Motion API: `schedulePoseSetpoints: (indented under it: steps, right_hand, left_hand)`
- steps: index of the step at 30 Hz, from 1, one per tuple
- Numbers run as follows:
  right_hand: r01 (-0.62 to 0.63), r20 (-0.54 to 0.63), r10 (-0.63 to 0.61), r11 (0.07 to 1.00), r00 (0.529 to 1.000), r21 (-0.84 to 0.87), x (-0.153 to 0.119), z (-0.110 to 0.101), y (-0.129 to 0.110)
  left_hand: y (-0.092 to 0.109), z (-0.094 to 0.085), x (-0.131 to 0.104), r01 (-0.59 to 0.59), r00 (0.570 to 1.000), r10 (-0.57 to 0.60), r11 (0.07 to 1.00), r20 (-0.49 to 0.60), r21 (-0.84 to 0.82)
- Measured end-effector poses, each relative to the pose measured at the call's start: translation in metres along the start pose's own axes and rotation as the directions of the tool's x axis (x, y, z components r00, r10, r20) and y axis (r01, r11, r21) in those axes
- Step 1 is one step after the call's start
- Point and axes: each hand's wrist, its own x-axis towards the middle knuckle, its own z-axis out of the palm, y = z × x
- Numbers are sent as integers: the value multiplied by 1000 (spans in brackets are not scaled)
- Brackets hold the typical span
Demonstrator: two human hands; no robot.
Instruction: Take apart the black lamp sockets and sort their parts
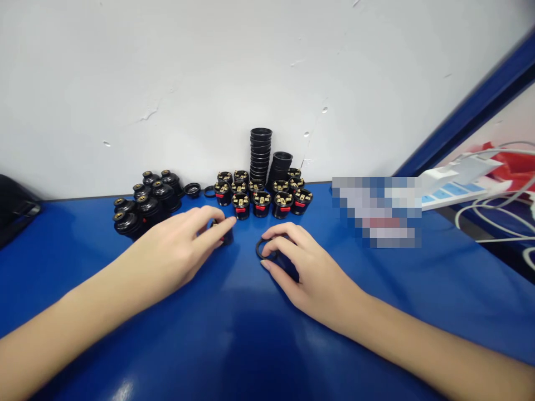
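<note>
My left hand point(184, 245) is closed round a black lamp socket core point(227, 236), mostly hidden by the fingers, low over the blue table. In the fingertips of my right hand point(296, 262) is a black ring point(259, 249), gripped at its right side. Just beyond both hands stand several more black socket cores point(261, 205) with brass contacts on top and red parts at the front. Left of them is a group of black domed socket caps point(151, 205) with brass threaded holes upward.
Behind the cores rise a tall stack of black threaded rings point(261, 153) and a shorter stack point(282, 162) against the white wall. A loose black ring point(193, 190) lies near the caps. At right are a pixelated packet point(376, 211), a white power strip point(455, 189) and cables point(463, 209).
</note>
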Motion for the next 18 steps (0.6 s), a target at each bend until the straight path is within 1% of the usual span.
schedulePoseSetpoints:
  steps: [5, 10, 12, 13, 14, 15, 16, 17, 18]
  right_hand:
    - [32, -7, -32, 999, 999, 14, 1, 0, 0]
    - [55, -33, -54, 998, 998, 39, 3, 0, -1]
    - [52, -43, -50, 997, 998, 54, 3, -1, -1]
    - [49, -48, -46, 996, 998, 69, 4, -2, -1]
    - [47, -56, -42, 995, 998, 89, 4, -2, -1]
    - [47, -65, -40, 993, 997, 110, 4, -3, -2]
    - [49, -78, -39, 990, 996, 130, 5, -4, -2]
    - [53, -91, -39, 987, 995, 149, 5, -5, -2]
    - [61, -104, -45, 984, 994, 165, 5, -5, -3]
  left_hand:
    - [-18, 14, 7, 156, 985, -158, 987, -65, -32]
    - [-25, 26, 18, 216, 969, -224, 972, -101, -88]
    - [-22, 26, 22, 259, 956, -277, 951, -97, -167]
    - [-18, 25, 23, 299, 940, -326, 929, -98, -216]
    - [-13, 23, 25, 341, 920, -379, 900, -100, -270]
    - [-7, 20, 25, 388, 890, -440, 867, -116, -314]
    - [-1, 16, 26, 418, 866, -479, 852, -147, -314]
    - [6, 13, 26, 396, 871, -462, 862, -167, -316]
    - [13, 9, 25, 320, 909, -388, 883, -152, -344]
